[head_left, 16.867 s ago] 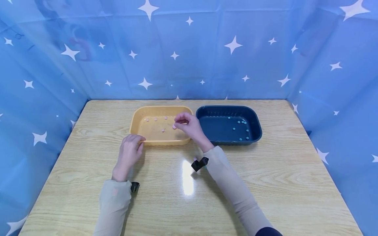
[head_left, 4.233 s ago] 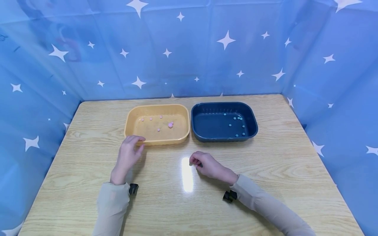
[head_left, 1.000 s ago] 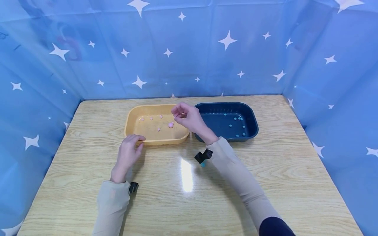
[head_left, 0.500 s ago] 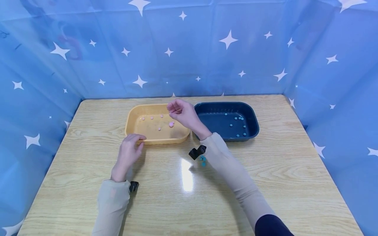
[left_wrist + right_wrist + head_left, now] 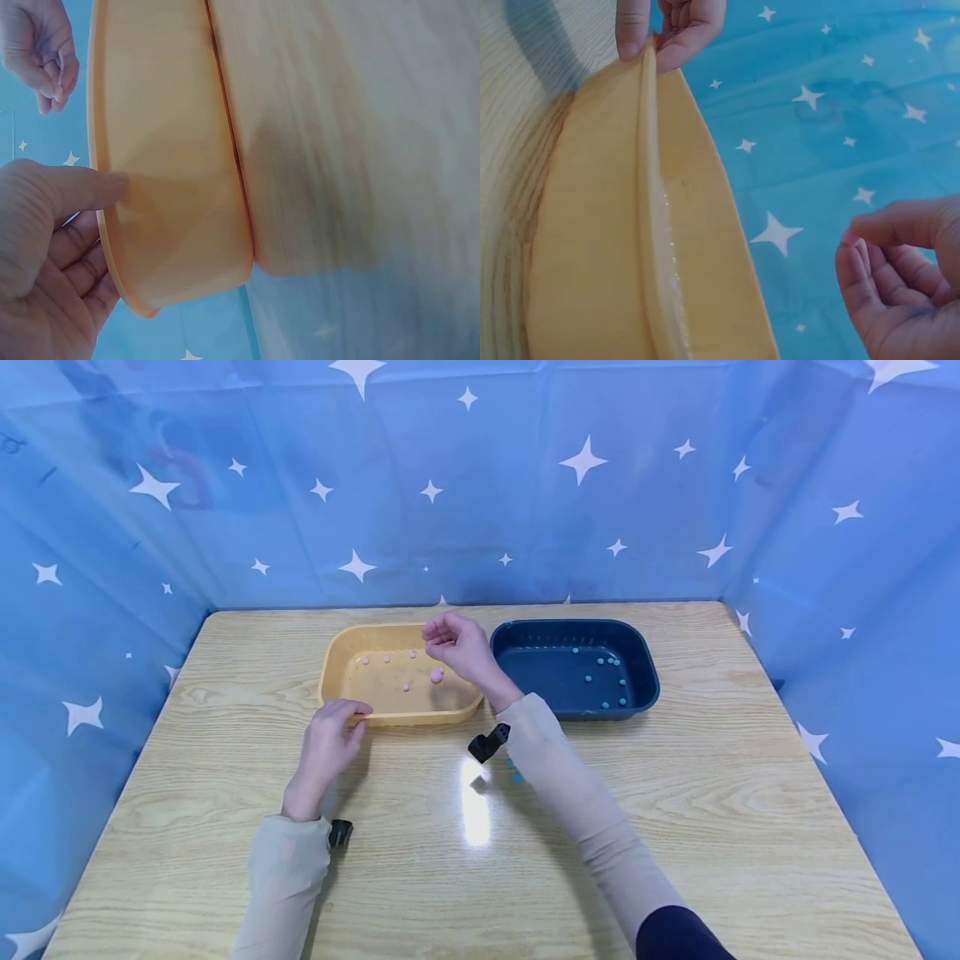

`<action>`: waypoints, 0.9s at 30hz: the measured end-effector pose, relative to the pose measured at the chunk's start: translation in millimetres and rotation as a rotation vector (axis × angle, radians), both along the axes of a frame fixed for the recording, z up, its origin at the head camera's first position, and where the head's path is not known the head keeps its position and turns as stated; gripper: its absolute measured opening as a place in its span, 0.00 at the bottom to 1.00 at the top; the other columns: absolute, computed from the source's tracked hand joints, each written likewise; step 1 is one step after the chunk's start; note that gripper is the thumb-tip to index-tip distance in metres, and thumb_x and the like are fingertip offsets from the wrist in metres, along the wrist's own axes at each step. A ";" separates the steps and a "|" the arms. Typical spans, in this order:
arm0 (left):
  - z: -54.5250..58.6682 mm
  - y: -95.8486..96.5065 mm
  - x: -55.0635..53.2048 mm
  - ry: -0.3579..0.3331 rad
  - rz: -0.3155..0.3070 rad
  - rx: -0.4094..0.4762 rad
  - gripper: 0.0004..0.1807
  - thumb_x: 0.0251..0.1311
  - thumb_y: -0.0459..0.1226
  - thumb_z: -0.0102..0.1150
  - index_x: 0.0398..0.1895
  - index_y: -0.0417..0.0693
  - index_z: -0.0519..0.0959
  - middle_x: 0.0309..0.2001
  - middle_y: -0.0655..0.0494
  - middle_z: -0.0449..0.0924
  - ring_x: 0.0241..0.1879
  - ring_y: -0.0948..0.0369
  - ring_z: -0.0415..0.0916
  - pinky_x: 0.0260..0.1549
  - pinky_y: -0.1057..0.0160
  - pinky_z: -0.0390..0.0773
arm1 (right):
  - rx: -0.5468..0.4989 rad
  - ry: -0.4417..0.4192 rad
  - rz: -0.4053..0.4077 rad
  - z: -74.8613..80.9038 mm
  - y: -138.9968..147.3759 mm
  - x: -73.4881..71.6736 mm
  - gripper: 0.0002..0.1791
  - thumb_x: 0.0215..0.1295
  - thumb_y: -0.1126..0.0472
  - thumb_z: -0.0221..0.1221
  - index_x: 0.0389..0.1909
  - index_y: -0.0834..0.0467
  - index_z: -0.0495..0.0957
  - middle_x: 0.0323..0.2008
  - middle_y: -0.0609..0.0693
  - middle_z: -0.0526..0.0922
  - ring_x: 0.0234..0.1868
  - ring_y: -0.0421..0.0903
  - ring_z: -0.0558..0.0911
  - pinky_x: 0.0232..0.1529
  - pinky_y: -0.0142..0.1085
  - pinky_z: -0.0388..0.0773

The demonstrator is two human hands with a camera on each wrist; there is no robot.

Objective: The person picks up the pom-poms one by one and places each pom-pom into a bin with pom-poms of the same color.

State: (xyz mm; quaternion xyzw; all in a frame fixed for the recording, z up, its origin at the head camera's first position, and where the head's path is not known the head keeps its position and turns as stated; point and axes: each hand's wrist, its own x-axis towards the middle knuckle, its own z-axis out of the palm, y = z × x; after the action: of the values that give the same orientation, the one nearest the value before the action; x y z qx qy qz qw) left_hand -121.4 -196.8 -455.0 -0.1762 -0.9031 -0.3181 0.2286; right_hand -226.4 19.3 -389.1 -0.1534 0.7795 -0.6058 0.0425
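No words, labels, brands or numbers legible in the 3 views. Curtain (image 5: 510,485): printed white 4-pointed stars (image 5: 583,461), a pattern without lettering. Upper left of same, head view: faint reddish curved mark (image 5: 201,481) and dark squiggle (image 5: 11,443); both too blurred to read.

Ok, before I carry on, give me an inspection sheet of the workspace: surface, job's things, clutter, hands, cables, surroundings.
Surface: pale wood-grain table with a bright reflection.
Job's things: small round pink balls in a yellow-orange oblong plastic tray; small round teal balls in a dark-blue oblong plastic tray to its right.
Clutter: loose teal pieces on the table, partly hidden by the beige right sleeve.
Hands: left hand pinches the yellow-orange tray's rim; right hand, over that tray, pinches a tiny pink piece.
Cables: nothing seen.
Surroundings: blue curtain with white stars, behind and at both sides.
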 end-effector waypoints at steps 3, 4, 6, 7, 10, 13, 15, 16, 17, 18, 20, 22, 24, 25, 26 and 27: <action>0.9 0.4 0.6 -0.002 0.000 0.004 0.11 0.42 0.19 0.63 0.30 0.37 0.80 0.32 0.44 0.82 0.34 0.47 0.76 0.34 0.51 0.75 | -0.012 -0.019 -0.014 -2.7 -2.3 -1.1 0.10 0.55 0.76 0.59 0.39 0.68 0.76 0.39 0.60 0.81 0.39 0.51 0.79 0.41 0.33 0.77; 1.0 0.4 0.6 -0.001 0.000 0.003 0.11 0.42 0.19 0.63 0.30 0.37 0.80 0.32 0.44 0.82 0.34 0.47 0.76 0.34 0.51 0.75 | -0.011 -0.025 -0.019 -3.5 -2.9 -1.3 0.10 0.55 0.76 0.59 0.39 0.67 0.76 0.38 0.60 0.81 0.39 0.51 0.79 0.42 0.33 0.77; 0.9 0.4 0.4 0.000 -0.001 0.002 0.11 0.42 0.19 0.63 0.30 0.37 0.80 0.32 0.44 0.82 0.34 0.48 0.76 0.34 0.51 0.75 | -0.003 -0.039 -0.028 -4.9 -4.0 -1.4 0.09 0.55 0.76 0.59 0.39 0.67 0.76 0.39 0.60 0.81 0.39 0.50 0.79 0.42 0.32 0.77; 0.9 0.4 0.6 0.000 -0.001 0.002 0.11 0.42 0.19 0.63 0.30 0.37 0.80 0.32 0.44 0.82 0.34 0.48 0.76 0.34 0.51 0.75 | 0.006 -0.049 -0.032 -5.5 -4.4 -1.4 0.09 0.56 0.76 0.60 0.39 0.67 0.77 0.39 0.59 0.81 0.39 0.50 0.79 0.42 0.32 0.77; 0.7 0.3 0.3 0.001 -0.001 0.000 0.11 0.42 0.19 0.63 0.30 0.37 0.80 0.32 0.44 0.82 0.35 0.48 0.76 0.34 0.51 0.75 | 0.037 -0.073 -0.039 -7.6 -5.9 -1.2 0.09 0.56 0.75 0.60 0.39 0.66 0.77 0.39 0.58 0.81 0.39 0.49 0.79 0.42 0.31 0.76; 0.7 0.4 0.4 0.000 -0.001 0.002 0.11 0.42 0.19 0.63 0.30 0.37 0.80 0.32 0.44 0.82 0.34 0.48 0.76 0.34 0.51 0.75 | 0.050 -0.098 -0.045 -9.1 -6.8 -0.6 0.09 0.56 0.75 0.60 0.39 0.65 0.76 0.39 0.58 0.81 0.39 0.48 0.78 0.42 0.31 0.76; 0.5 0.6 0.2 -0.001 -0.001 0.002 0.11 0.42 0.19 0.63 0.30 0.37 0.80 0.32 0.44 0.82 0.34 0.48 0.76 0.34 0.51 0.75 | 0.052 -0.108 -0.048 -9.9 -6.9 -0.1 0.09 0.56 0.74 0.60 0.39 0.65 0.76 0.39 0.57 0.81 0.39 0.48 0.78 0.42 0.31 0.76; 0.6 0.8 0.4 -0.002 -0.001 0.003 0.11 0.42 0.19 0.63 0.30 0.37 0.80 0.32 0.44 0.82 0.34 0.48 0.76 0.34 0.51 0.75 | 0.050 -0.112 -0.050 -10.2 -6.8 0.0 0.09 0.56 0.74 0.60 0.39 0.65 0.76 0.39 0.57 0.80 0.39 0.48 0.78 0.42 0.31 0.76; 0.5 0.8 0.4 -0.002 -0.001 0.003 0.11 0.42 0.19 0.63 0.30 0.37 0.80 0.32 0.44 0.82 0.34 0.48 0.76 0.34 0.51 0.75 | 0.048 -0.115 -0.052 -10.4 -6.5 0.2 0.09 0.56 0.74 0.60 0.39 0.65 0.76 0.39 0.57 0.80 0.39 0.48 0.78 0.42 0.31 0.76; 0.5 0.8 0.4 -0.003 0.000 0.003 0.11 0.42 0.19 0.63 0.30 0.37 0.80 0.32 0.44 0.82 0.34 0.48 0.76 0.34 0.51 0.75 | 0.051 -0.115 -0.054 -10.4 -6.3 0.4 0.09 0.56 0.74 0.60 0.39 0.65 0.76 0.39 0.57 0.80 0.39 0.48 0.78 0.42 0.31 0.76; 0.8 1.2 0.5 -0.005 0.001 0.002 0.11 0.42 0.19 0.63 0.30 0.37 0.80 0.32 0.44 0.82 0.34 0.47 0.76 0.35 0.51 0.75 | 0.047 -0.116 -0.054 -10.2 -5.5 0.7 0.09 0.56 0.74 0.60 0.39 0.65 0.77 0.39 0.57 0.81 0.39 0.48 0.78 0.42 0.32 0.76; 1.0 1.4 0.3 -0.006 0.002 0.001 0.11 0.42 0.19 0.63 0.30 0.36 0.80 0.31 0.44 0.82 0.34 0.47 0.76 0.35 0.51 0.75 | 0.044 -0.116 -0.052 -10.1 -4.4 1.1 0.10 0.56 0.74 0.60 0.39 0.65 0.77 0.39 0.57 0.81 0.39 0.48 0.78 0.42 0.32 0.76; 1.1 1.4 0.0 -0.008 0.004 0.000 0.12 0.41 0.18 0.63 0.30 0.36 0.80 0.31 0.44 0.82 0.34 0.47 0.76 0.35 0.51 0.75 | 0.036 -0.114 -0.046 -9.4 -2.2 2.0 0.10 0.56 0.74 0.60 0.40 0.65 0.77 0.40 0.58 0.81 0.40 0.49 0.78 0.43 0.32 0.76; 1.2 1.5 0.0 -0.009 0.003 0.000 0.12 0.41 0.18 0.63 0.30 0.36 0.80 0.31 0.44 0.82 0.34 0.47 0.76 0.35 0.51 0.75 | 0.034 -0.109 -0.041 -9.1 -0.8 2.5 0.10 0.56 0.74 0.60 0.40 0.65 0.77 0.40 0.58 0.80 0.40 0.49 0.79 0.43 0.33 0.76; 1.1 1.4 -0.2 -0.009 0.003 0.000 0.12 0.41 0.18 0.63 0.30 0.36 0.80 0.31 0.44 0.82 0.34 0.47 0.76 0.36 0.51 0.75 | 0.033 -0.103 -0.037 -8.7 0.9 3.1 0.10 0.56 0.74 0.60 0.40 0.65 0.77 0.40 0.58 0.80 0.41 0.49 0.79 0.43 0.33 0.76; 1.1 1.3 -0.2 -0.009 0.003 0.001 0.12 0.41 0.18 0.63 0.30 0.36 0.80 0.31 0.44 0.82 0.34 0.47 0.76 0.36 0.51 0.75 | 0.037 -0.094 -0.035 -8.4 2.8 3.8 0.10 0.56 0.74 0.60 0.40 0.65 0.77 0.40 0.58 0.80 0.41 0.49 0.78 0.43 0.34 0.76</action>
State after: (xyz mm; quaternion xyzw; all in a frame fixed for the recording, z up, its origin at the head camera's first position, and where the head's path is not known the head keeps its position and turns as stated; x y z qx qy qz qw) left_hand -121.6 -195.5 -454.0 -0.1734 -0.9042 -0.3188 0.2252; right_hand -222.5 22.1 -397.5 -0.1105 0.7902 -0.5986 0.0714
